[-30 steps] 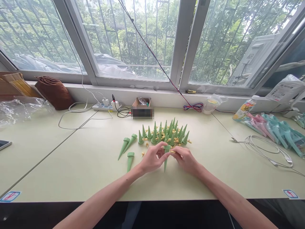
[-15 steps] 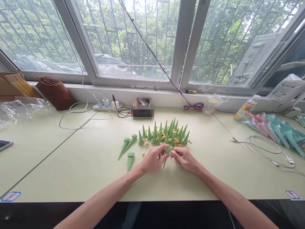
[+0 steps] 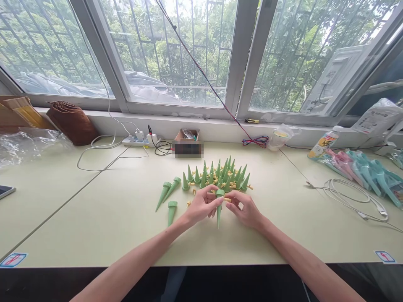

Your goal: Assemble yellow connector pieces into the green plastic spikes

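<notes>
My left hand grips a green plant watering spike below its ribbed cap, pointed end down, just above the table. A small yellow valve sticks out of the spike's right side. The thumb and forefinger of my right hand are closed around that valve; their exact contact is too small to see. Behind my hands, many upright green spikes stand on their caps in a cluster, with yellow valves around their bases. To the left lie three more spikes, close to a loose yellow valve.
A power strip with cables and a small box stand along the window ledge. At the right are a bottle, bagged pink and teal items and a coiled white cable. A brown pouch sits far left.
My left hand has turned the spike more upright, so its shaft now shows in full. My right hand's fingers have shifted and loosened slightly around the valve.
</notes>
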### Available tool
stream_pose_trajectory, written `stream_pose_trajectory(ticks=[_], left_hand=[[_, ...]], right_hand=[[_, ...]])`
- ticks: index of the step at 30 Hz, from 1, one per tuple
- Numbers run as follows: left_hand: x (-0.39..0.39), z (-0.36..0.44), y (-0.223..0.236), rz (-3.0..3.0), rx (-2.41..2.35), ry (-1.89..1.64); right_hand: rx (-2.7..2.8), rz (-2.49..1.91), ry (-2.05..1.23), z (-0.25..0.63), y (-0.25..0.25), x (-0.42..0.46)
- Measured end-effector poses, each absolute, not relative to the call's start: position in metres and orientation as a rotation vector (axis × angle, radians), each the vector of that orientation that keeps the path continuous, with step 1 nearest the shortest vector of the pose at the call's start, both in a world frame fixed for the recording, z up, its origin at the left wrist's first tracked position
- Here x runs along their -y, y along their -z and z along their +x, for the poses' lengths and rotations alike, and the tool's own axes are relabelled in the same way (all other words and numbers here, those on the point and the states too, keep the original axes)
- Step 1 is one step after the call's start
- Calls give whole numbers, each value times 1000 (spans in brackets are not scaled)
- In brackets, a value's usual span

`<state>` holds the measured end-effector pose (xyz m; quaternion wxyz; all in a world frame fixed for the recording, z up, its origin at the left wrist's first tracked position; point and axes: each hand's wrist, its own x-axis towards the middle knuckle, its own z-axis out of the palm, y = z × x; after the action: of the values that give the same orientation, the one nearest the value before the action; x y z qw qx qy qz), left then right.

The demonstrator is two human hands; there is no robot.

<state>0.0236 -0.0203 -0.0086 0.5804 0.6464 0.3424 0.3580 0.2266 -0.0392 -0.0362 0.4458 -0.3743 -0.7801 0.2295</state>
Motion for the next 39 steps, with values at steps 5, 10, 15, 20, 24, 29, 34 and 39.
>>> stream_pose_trajectory(ticks=[5, 10, 15, 20, 24, 29, 34, 39], left_hand=[[20, 23, 6, 1458, -799, -813], [21, 23, 4, 1449, -803, -808], [21, 22, 3, 1450, -811, -770], [20, 22, 4, 1471, -807, -740], [19, 22, 7, 1511, -808, -746], [18, 22, 13, 1592, -780, -771], [20, 22, 15, 1681, -761, -774], [22, 22, 12, 1824, -753, -805]], right_hand=[[2010, -888, -423, 227, 39, 41], [2079, -870, -252, 227, 40, 40], [2106, -872, -193, 228, 41, 40], [2103, -862, -195, 227, 42, 41], [2102, -858, -216, 227, 40, 41], [2109, -869, -267, 227, 38, 40], [2104, -871, -271, 228, 40, 39], [2088, -894, -299, 229, 44, 38]])
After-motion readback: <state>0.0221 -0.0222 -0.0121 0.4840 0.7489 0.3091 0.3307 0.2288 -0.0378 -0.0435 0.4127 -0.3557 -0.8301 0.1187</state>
